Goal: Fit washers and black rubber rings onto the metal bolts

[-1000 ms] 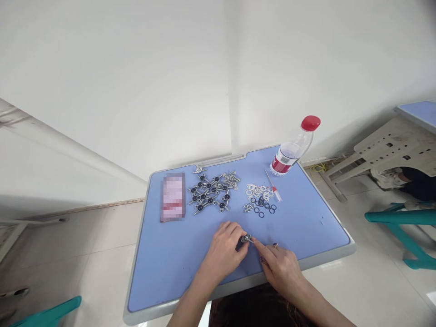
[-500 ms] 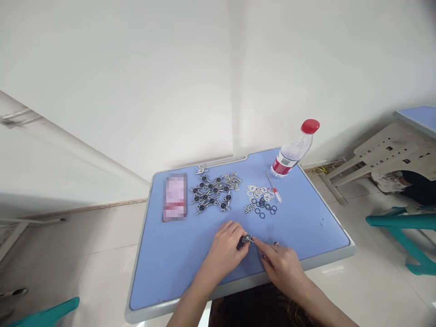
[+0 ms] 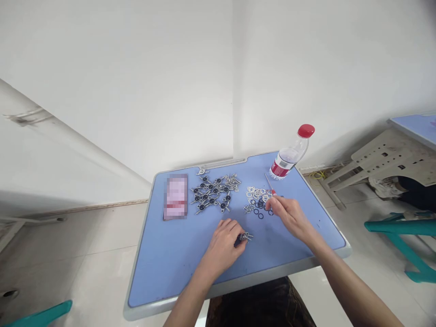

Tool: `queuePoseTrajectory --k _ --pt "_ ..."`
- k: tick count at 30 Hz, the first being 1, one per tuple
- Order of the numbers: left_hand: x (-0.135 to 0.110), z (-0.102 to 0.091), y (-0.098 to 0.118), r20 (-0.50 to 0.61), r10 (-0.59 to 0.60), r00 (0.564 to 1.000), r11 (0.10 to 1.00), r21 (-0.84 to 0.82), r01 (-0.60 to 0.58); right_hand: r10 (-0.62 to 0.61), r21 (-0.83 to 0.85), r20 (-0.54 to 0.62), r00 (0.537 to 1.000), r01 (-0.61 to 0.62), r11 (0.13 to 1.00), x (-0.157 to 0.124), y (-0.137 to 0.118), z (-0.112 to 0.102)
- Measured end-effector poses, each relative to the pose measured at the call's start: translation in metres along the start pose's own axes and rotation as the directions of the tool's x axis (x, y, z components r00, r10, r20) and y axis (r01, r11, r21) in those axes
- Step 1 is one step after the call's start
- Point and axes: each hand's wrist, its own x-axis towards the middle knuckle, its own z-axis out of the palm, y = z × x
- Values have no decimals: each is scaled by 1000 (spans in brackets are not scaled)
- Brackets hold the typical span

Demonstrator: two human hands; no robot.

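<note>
My left hand (image 3: 225, 243) rests on the blue desk (image 3: 170, 268), fingers pinched on a small metal fitting (image 3: 245, 236). My right hand (image 3: 288, 213) has reached to the heap of black rings and silver washers (image 3: 259, 200). Its fingertips are drawn together over the rings; what they hold, if anything, is too small to make out. A thin red-handled screwdriver (image 3: 270, 185) lies just beyond that hand. Farther left sits a pile of assembled metal fittings with black centres (image 3: 213, 193).
A clear water bottle with a red cap (image 3: 289, 154) stands at the desk's far right corner. A flat pink rectangular object (image 3: 176, 196) lies at the far left. Another desk (image 3: 413, 125), a beige frame (image 3: 384, 154) and teal stools (image 3: 402, 222) are to the right.
My right hand left the fitting and moved up and right to the heap of rings and washers. My left hand stayed put, still pinching the fitting.
</note>
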Motion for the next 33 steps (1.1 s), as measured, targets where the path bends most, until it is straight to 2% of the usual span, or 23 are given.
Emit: queuePoseTrajectory --k 3,6,13,23,33 --pt "0 -1 0 1 -4 1000 1000 -6 4 -10 118 20 1000 7 993 34 -1 -1" --pt "0 -2 0 -4 5 1000 1000 -10 -5 -30 217 7 1000 28 976 51 7 4" --pt "0 -1 -3 3 30 1000 1000 3 -30 27 145 -39 999 -21 989 41 31 5" --pt "0 -5 -3 30 44 999 999 -3 -44 18 77 27 999 -20 997 38 23 8" --pt "0 -6 -5 25 48 999 999 -16 -47 20 62 37 999 -22 998 37 22 9"
